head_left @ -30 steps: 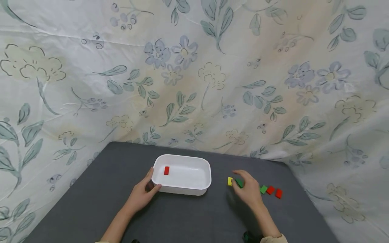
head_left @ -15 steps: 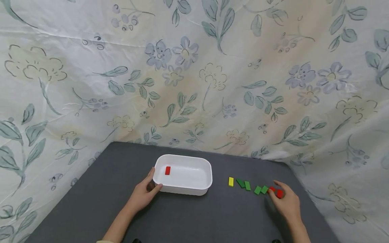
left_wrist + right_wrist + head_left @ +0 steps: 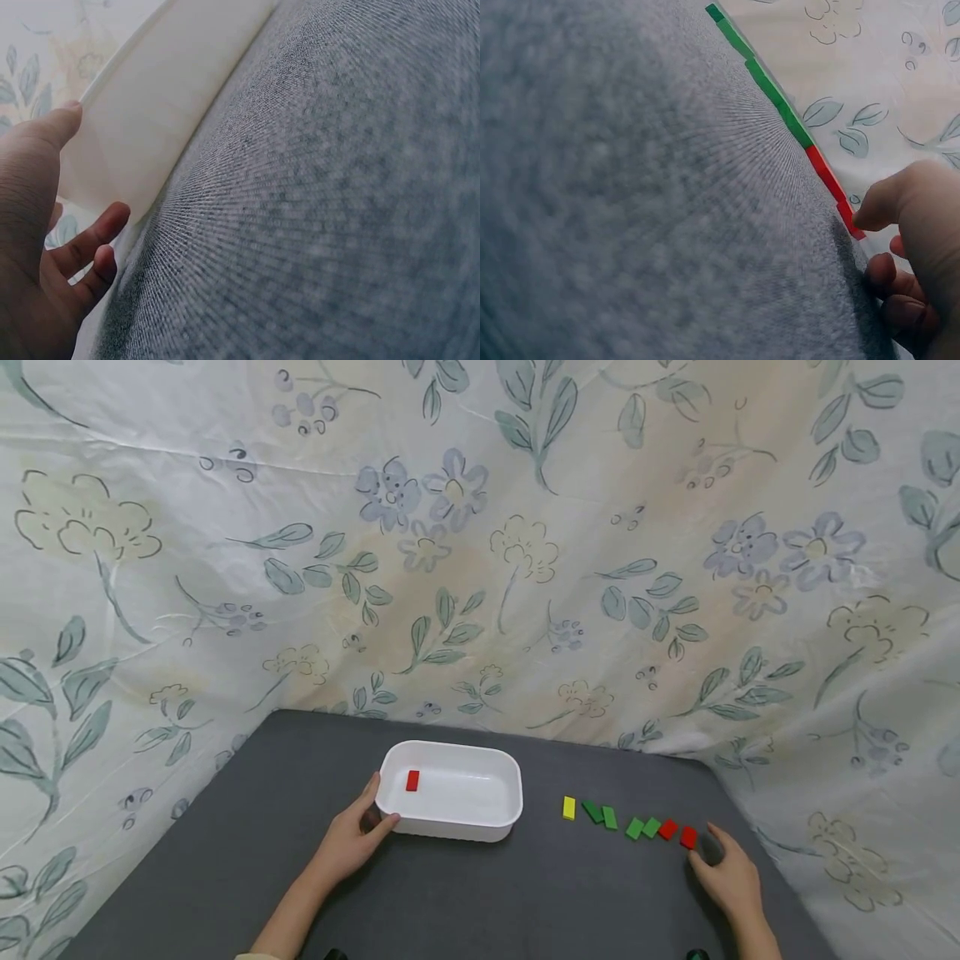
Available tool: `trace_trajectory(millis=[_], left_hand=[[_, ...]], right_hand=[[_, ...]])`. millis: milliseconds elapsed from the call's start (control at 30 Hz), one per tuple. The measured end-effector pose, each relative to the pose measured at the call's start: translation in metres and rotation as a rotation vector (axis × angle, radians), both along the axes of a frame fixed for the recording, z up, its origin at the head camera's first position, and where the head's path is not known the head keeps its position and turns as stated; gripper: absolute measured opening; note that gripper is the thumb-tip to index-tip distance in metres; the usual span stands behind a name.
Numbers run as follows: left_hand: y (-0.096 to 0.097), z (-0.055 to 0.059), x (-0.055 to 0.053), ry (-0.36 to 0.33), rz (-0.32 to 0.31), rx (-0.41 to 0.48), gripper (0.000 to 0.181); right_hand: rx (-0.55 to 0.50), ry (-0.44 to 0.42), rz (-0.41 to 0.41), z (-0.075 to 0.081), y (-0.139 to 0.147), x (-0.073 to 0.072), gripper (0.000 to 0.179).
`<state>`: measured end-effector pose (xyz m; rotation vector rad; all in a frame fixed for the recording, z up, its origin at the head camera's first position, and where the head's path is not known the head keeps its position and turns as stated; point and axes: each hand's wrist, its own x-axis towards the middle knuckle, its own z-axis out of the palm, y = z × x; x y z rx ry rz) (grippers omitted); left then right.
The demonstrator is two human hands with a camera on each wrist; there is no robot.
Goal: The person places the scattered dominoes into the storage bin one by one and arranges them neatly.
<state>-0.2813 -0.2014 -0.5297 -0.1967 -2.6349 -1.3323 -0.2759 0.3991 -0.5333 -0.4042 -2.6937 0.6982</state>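
A white rectangular plastic tub (image 3: 450,831) stands on the grey table, with one small red block (image 3: 412,781) inside near its left end. My left hand (image 3: 352,839) holds the tub's left front corner, thumb at the front wall and fingers along the left side. To the right lies a row of small flat blocks, ending in a red block (image 3: 688,837). My right hand (image 3: 731,877) is beside this end block, thumb tip close to its near edge and index finger apart on its right. In the right wrist view the thumb overlaps the end red block (image 3: 846,214).
The row runs leftward through another red block (image 3: 668,830), several green blocks (image 3: 610,818) and a yellow block (image 3: 569,808) nearest the tub. Dark grey cloth covers the table (image 3: 480,902). A floral curtain (image 3: 480,568) hangs behind and at both sides.
My right hand has moved rightward along the row, from above the green blocks, past the red ones, to the far end. The left hand and tub have stayed put.
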Motion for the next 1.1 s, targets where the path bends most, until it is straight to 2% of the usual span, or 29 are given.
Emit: trace_trajectory(millis=[400, 767, 1100], left_hand=[[0.001, 0.000, 0.001, 0.005, -0.001, 0.000, 0.091], [0.001, 0.001, 0.001, 0.008, -0.002, 0.002, 0.090], [0.001, -0.001, 0.004, -0.002, -0.003, 0.010, 0.091]], right_hand=[[0.072, -0.031, 0.006, -0.003, 0.003, -0.003, 0.058], [0.079, -0.090, 0.059, -0.002, 0.010, -0.007, 0.059], [0.067, -0.092, 0.076, -0.003, 0.010, -0.005, 0.056]])
